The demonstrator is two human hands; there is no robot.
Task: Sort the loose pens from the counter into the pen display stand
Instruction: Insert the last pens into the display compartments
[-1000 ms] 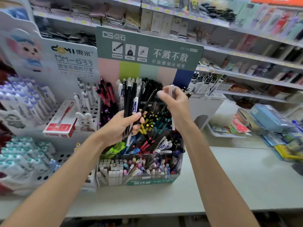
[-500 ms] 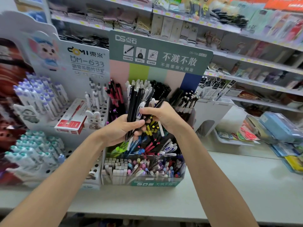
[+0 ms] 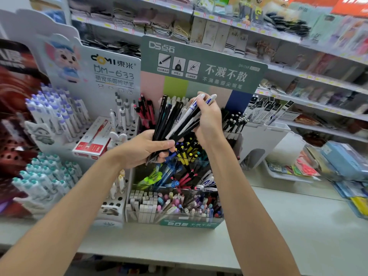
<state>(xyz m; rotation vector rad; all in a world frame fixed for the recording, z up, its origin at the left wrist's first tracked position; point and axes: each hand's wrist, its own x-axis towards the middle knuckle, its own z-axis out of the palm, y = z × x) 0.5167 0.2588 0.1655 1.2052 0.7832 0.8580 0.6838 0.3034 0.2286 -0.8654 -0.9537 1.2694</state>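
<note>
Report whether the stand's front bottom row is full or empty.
Full: the front row is packed with white and pastel pens across its width.

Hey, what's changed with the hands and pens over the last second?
The right hand dropped from the back of the pen display stand to the bundle of pens, then rose again, now gripping a few white and black pens fanned out of it. The left hand kept holding the bundle over the stand; the stand's own pens look unchanged.
</note>
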